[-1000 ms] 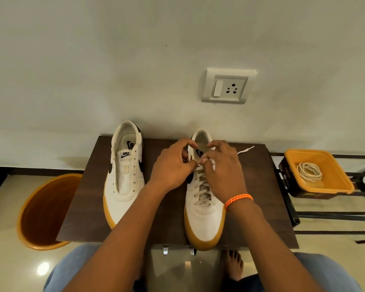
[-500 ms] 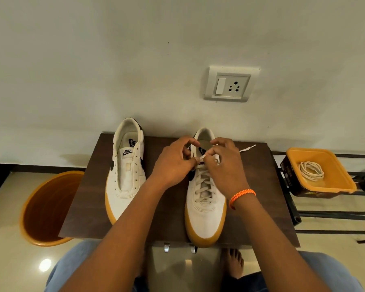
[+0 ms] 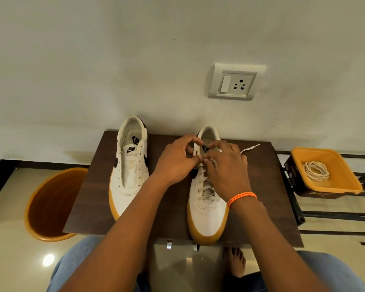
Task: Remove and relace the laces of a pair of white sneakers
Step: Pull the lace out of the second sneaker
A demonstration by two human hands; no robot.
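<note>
Both hands [image 3: 200,163] pinch the right sneaker's lace [image 3: 204,182].

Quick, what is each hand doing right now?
Left hand: fingers pinch the white lace of the laced white gum-soled sneaker.
Right hand: pinches the same lace.

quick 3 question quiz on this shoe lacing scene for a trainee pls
1. True or false: the left sneaker has no lace.
2. Where does the coiled lace lie? A) brown table B) yellow tray C) orange bin
3. Which hand wears the orange wristband?

Key:
1. True; its eyelets are bare.
2. B.
3. The right hand, which works with the left hand at the right sneaker's lace.
</note>
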